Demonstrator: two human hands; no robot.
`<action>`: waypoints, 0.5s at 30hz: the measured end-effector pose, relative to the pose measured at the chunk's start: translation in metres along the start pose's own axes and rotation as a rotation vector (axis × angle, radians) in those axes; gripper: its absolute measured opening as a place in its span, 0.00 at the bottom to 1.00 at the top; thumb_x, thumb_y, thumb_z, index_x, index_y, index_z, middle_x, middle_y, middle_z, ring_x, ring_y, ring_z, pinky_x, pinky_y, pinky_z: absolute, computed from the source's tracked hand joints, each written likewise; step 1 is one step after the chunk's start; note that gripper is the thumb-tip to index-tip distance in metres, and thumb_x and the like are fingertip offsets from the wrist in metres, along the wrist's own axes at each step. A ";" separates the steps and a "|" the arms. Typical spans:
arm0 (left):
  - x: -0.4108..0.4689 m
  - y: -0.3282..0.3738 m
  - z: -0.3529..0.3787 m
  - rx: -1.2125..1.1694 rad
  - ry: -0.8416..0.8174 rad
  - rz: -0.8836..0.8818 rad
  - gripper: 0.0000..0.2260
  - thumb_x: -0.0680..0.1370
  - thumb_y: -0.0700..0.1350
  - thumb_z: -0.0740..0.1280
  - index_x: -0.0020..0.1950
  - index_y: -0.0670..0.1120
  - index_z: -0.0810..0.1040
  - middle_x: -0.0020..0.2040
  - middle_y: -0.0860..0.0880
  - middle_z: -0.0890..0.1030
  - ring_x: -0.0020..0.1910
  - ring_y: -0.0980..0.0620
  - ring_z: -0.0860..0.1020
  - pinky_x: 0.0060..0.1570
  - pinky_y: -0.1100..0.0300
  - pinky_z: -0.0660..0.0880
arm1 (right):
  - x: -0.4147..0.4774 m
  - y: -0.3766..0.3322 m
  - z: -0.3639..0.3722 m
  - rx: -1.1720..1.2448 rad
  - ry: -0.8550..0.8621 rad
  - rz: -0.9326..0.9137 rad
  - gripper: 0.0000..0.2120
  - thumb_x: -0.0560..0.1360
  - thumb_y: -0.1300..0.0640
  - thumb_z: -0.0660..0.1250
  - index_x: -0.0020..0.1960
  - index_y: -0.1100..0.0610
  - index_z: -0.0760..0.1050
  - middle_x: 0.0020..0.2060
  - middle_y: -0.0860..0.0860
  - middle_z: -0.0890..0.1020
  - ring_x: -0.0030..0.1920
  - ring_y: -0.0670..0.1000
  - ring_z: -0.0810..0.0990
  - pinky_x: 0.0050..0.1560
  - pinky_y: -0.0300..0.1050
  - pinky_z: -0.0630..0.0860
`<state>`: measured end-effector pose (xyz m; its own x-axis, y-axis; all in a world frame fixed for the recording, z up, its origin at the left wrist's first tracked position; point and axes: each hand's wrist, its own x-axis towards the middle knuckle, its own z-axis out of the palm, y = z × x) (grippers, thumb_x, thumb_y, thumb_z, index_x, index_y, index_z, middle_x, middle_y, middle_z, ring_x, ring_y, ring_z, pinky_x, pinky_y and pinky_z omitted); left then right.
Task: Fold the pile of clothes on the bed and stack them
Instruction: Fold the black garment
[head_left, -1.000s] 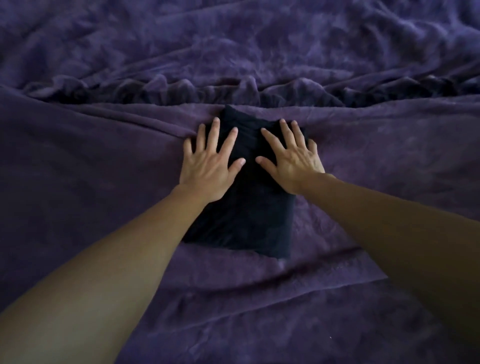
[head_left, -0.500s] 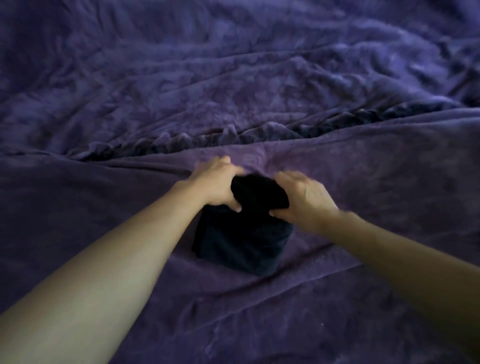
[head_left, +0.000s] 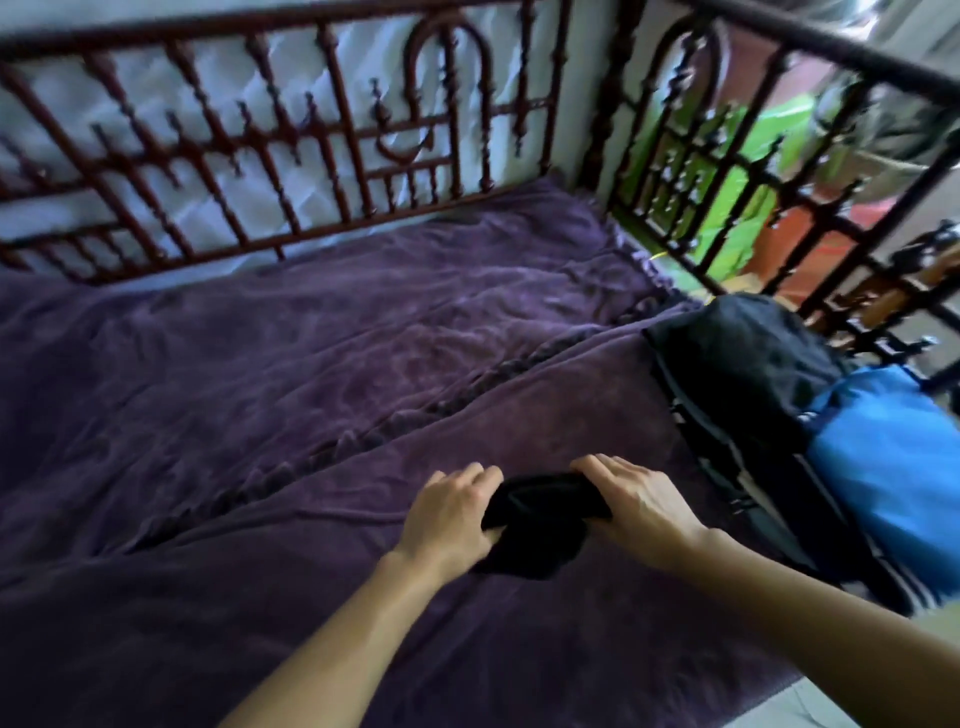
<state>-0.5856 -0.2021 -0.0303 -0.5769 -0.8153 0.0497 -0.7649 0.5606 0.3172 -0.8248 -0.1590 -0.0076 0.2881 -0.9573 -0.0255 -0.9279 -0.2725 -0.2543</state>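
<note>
While gripping folded black cloth bundle in curled fingers of left hand and right hand, probably swing rightward toward black-and-blue clothes heap.

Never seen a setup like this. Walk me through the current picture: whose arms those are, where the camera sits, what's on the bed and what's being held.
There is no machine here. A person works with bare hands, and a wide-angle camera worn on their head looks forward and down, so both forearms reach in from the bottom edge. The left hand and the right hand each grip one side of a small black garment, bunched into a bundle over a purple bedspread. A carved reddish-brown bed rail runs along the far side. At the right edge of the bed lie a black heap and a blue fabric item; the blur hides what they are.
</note>
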 end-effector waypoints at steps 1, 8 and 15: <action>0.008 0.019 -0.004 -0.005 0.017 0.029 0.16 0.72 0.57 0.69 0.53 0.50 0.72 0.48 0.54 0.76 0.48 0.50 0.76 0.53 0.59 0.66 | -0.013 0.011 -0.015 -0.003 0.008 0.017 0.23 0.69 0.48 0.71 0.61 0.52 0.71 0.51 0.46 0.78 0.53 0.51 0.78 0.44 0.49 0.76; 0.064 0.174 -0.015 -0.145 -0.002 0.080 0.17 0.71 0.56 0.70 0.53 0.50 0.72 0.47 0.54 0.75 0.46 0.50 0.78 0.46 0.55 0.74 | -0.118 0.117 -0.100 0.010 0.111 0.093 0.24 0.68 0.50 0.72 0.62 0.52 0.72 0.53 0.48 0.78 0.52 0.54 0.79 0.45 0.48 0.75; 0.131 0.325 0.008 -0.443 -0.016 0.064 0.14 0.68 0.50 0.76 0.45 0.54 0.72 0.42 0.57 0.78 0.42 0.56 0.77 0.41 0.62 0.73 | -0.202 0.248 -0.179 0.193 0.217 0.316 0.30 0.62 0.55 0.73 0.63 0.52 0.72 0.54 0.49 0.77 0.54 0.53 0.77 0.51 0.46 0.73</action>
<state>-0.9124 -0.1254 0.0722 -0.6257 -0.7770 0.0691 -0.5333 0.4907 0.6891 -1.1558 -0.0502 0.1077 -0.0785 -0.9946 0.0674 -0.8953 0.0406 -0.4435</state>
